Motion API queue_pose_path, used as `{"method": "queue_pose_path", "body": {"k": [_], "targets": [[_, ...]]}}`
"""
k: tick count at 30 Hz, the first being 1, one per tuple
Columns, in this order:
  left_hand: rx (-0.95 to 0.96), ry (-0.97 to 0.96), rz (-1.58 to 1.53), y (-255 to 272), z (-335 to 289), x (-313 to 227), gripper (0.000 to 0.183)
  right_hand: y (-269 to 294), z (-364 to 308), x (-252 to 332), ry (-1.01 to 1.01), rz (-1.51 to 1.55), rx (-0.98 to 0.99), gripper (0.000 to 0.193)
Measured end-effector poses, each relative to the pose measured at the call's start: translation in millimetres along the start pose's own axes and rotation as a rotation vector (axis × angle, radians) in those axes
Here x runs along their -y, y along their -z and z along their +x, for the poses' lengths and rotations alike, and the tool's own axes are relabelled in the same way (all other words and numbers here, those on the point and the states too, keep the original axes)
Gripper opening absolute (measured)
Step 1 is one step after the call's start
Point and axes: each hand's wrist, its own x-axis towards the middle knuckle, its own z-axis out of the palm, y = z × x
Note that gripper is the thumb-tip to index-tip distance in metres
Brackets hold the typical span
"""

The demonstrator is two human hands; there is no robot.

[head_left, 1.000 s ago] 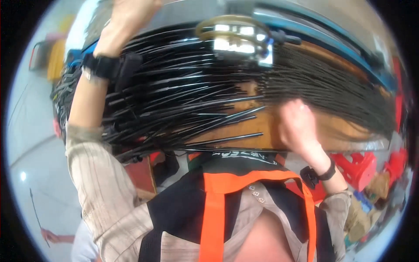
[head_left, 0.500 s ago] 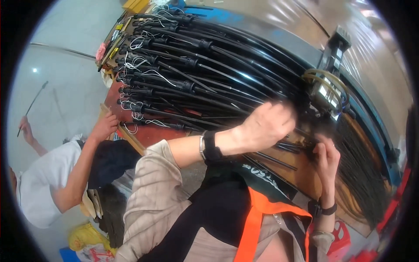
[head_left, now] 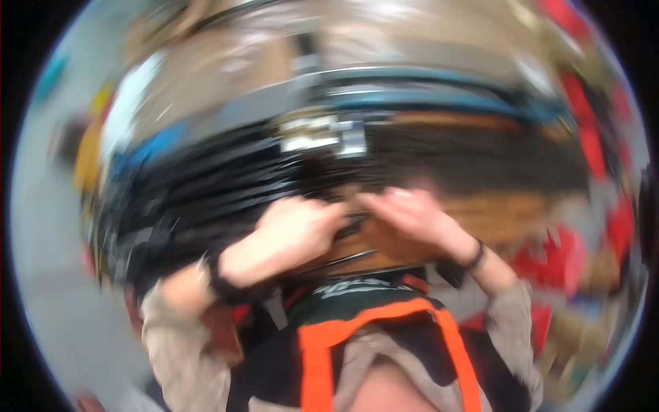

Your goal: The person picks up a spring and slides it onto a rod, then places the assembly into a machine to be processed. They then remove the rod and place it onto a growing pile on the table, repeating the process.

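Observation:
My left hand (head_left: pixel 292 232) is curled closed over the middle of the bench, its fingertips pointing right. Close by on the right, my right hand (head_left: pixel 408 216) has its fingers drawn together, tips toward the left. A small gap lies between the two hands, and motion blur hides whatever they may pinch. Just beyond them stands a fixture with shiny metal blocks (head_left: pixel 309 134). To its left lies a big bundle of black rods (head_left: pixel 192 185). A few short dark rods (head_left: pixel 350 259) rest on the wood between and below my hands.
Many thin dark strands (head_left: pixel 487 161) spread over the right of the brown wooden bench (head_left: pixel 508 216). A blue rail (head_left: pixel 439 101) runs along the back. A red plastic thing (head_left: pixel 552 261) is off the bench's right end. Clear plastic sheeting (head_left: pixel 391 31) covers the far side.
The view has swung to the right, so the fixture now sits mid-picture and the other person has left the view. My hands have come closer together in front of the fixture.

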Motion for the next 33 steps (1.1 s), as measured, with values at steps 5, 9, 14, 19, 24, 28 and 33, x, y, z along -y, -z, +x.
{"method": "queue_pose_path", "body": {"k": [5,9,14,19,24,28,33], "targets": [[-0.307,-0.255,0.274,23,52,-16,0.016,27,-36,-43,-0.083,-0.205,-0.350,0.059],[-0.525,-0.311,0.440,65,69,-6,0.038,62,-88,-73,-0.752,-0.387,-0.454,0.056],[-0.461,-0.482,0.530,73,125,-22,0.050,95,-107,-98,-0.552,-0.414,-0.533,0.048],[-0.328,-0.440,0.468,65,146,-20,0.053,106,-91,-107,-0.434,-0.433,-0.435,0.043],[-0.320,-0.384,0.491,75,139,-21,0.051,85,-141,-130,-0.743,-0.576,-0.521,0.043],[-0.252,-0.447,0.494,64,135,-23,0.048,86,-77,-71,-0.477,-0.279,-0.291,0.033],[-0.293,-0.422,0.455,70,119,-20,0.047,107,-117,-108,-0.464,-0.053,-0.267,0.024]]}}
